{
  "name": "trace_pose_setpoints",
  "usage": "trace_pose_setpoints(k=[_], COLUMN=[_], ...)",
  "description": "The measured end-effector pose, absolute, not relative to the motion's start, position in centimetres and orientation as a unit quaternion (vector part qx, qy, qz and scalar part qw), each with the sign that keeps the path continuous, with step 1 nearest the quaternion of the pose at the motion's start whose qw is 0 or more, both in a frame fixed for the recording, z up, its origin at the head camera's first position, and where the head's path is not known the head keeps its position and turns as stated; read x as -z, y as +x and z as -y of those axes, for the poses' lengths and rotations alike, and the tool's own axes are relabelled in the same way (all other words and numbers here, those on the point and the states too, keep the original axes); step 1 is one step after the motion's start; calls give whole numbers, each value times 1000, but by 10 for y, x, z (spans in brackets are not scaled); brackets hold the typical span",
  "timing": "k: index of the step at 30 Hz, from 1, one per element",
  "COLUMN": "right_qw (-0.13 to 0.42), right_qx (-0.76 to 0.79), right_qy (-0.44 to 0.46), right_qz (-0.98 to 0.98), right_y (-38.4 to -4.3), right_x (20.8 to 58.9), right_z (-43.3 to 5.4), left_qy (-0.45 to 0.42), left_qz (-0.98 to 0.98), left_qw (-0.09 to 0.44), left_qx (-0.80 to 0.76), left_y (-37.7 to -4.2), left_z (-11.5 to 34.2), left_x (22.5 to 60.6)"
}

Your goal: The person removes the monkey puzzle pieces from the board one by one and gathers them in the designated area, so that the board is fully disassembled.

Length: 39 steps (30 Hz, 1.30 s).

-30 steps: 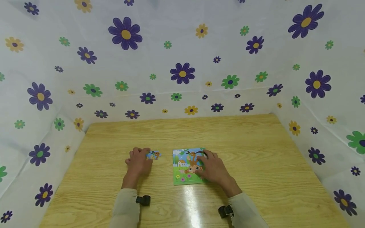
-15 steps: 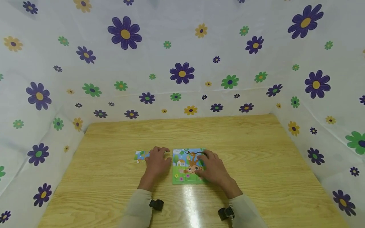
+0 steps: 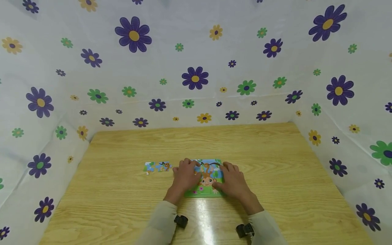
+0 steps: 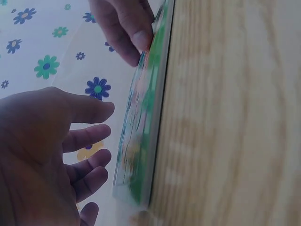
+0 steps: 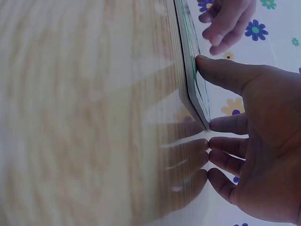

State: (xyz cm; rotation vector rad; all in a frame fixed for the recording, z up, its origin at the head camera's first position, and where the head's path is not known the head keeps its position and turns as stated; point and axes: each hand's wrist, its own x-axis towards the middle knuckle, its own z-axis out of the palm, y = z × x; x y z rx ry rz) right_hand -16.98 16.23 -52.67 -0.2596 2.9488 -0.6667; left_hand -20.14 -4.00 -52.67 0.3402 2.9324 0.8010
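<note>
A square picture puzzle (image 3: 208, 182) showing a hanging monkey lies flat on the wooden table. My left hand (image 3: 185, 177) is over its left part, covering some of the picture. In the left wrist view the fingers (image 4: 91, 139) are loosely spread and hold nothing, apart from the board. My right hand (image 3: 234, 181) rests at the puzzle's right side. In the right wrist view its thumb touches the board (image 5: 190, 70), while the index fingertip meets the corner and the other fingertips rest on the table. Two loose puzzle pieces, one green and blue (image 3: 149, 167), one with brown (image 3: 163, 166), lie left of the board.
The wooden table (image 3: 275, 160) extends around the puzzle on all sides. White cloth walls (image 3: 165, 61) printed with flowers stand behind it and at both sides. A black strap camera (image 3: 181, 221) sits on each wrist.
My left hand has moved right from the loose pieces to above the puzzle's left part, leaving both pieces uncovered. The right hand has shifted slightly right, at the puzzle's right edge.
</note>
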Motion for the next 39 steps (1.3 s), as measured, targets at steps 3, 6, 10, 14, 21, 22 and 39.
trace_pose_setpoints(k=[3,6,10,14,21,22,39], right_qw=[56,55,50,49,52,52,39], right_qx=[216,215,217,210,203,203,203], right_qy=[-81,-76,-75,-74,-70,-69,-79], right_qz=[-971,-972,-972,-974,-975,-975,-975], right_y=[-171,-172,-173,-173,-173,-173,-172], right_x=[528,530,530,528,527,527,528], right_z=[-163,-164,-164,-164,-164,-164,-164], left_qy=[126,139,134,124,103,99,91], left_qz=[-959,-960,-963,-967,-970,-969,-942], left_qw=[55,64,68,59,73,78,85], left_qx=[-247,-235,-225,-213,-208,-212,-310], left_y=[-200,-200,-201,-202,-209,-210,-216], left_z=[32,23,13,6,-2,-3,-5], left_x=[527,526,527,528,529,530,531])
